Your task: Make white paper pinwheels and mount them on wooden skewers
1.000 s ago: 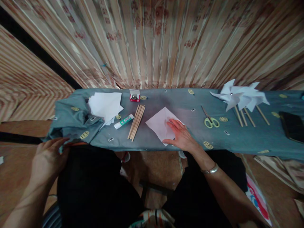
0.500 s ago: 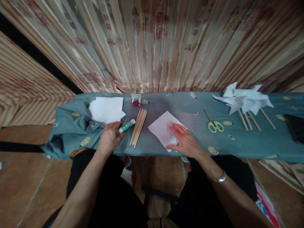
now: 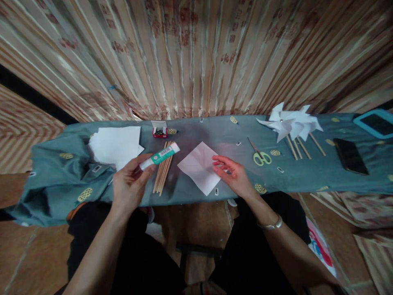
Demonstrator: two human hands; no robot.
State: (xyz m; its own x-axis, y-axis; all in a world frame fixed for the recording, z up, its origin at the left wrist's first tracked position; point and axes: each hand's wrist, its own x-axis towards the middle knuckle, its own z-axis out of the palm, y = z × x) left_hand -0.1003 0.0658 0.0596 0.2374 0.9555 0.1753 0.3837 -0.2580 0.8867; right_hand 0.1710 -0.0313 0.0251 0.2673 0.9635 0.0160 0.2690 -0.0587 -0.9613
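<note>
A green and white glue stick (image 3: 162, 155) is gripped in my left hand (image 3: 131, 180), raised above the cloth and partly over a bundle of wooden sticks (image 3: 163, 174). My right hand (image 3: 231, 174) hovers at the right corner of a square white paper (image 3: 198, 166), fingers apart and holding nothing. The paper lies turned like a diamond, with fold or cut lines running from its corners toward the middle. Left of the sticks lies a stack of white paper (image 3: 118, 143).
A small red box of metal pins (image 3: 160, 130) stands behind the sticks. To the right lie green-handled scissors (image 3: 260, 155), several white paper pinwheels (image 3: 294, 125) on sticks, a black phone (image 3: 350, 155) and a blue-framed device (image 3: 376, 123). A striped curtain (image 3: 196, 61) hangs behind the table.
My left hand has lifted the glue stick off the cloth. My right hand has risen from the paper and drawn to its right side. The view has shifted right.
</note>
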